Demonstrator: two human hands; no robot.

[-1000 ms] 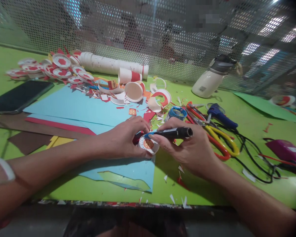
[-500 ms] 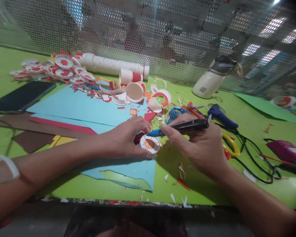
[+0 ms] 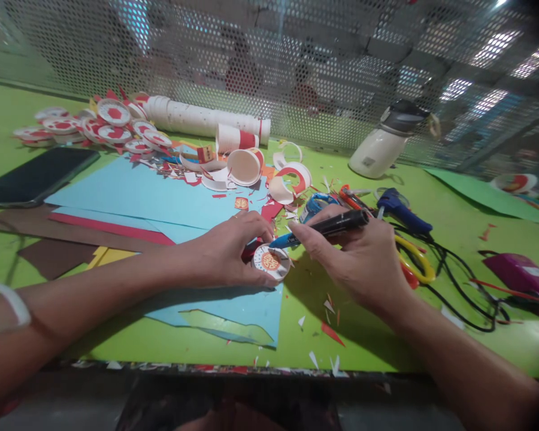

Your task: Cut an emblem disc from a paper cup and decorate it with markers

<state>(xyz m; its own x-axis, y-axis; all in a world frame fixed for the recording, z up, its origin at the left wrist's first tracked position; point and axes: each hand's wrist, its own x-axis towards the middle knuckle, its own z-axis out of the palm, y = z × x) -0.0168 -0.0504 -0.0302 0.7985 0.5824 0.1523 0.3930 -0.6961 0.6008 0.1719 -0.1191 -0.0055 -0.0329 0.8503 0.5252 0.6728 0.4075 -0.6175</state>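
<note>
Marker (image 3: 326, 228) lies near-level, long axis left-right, blue tip toward the paper disc (image 3: 270, 262), black butt up-right. Right hand (image 3: 363, 260) pinches its barrel. Left hand (image 3: 227, 251) has fingers curled on the disc, pinning it to the blue sheet (image 3: 247, 308) on the green table (image 3: 431, 335). Since half a second ago the marker has dipped slightly. Disc: white, red-orange centre emblem.
</note>
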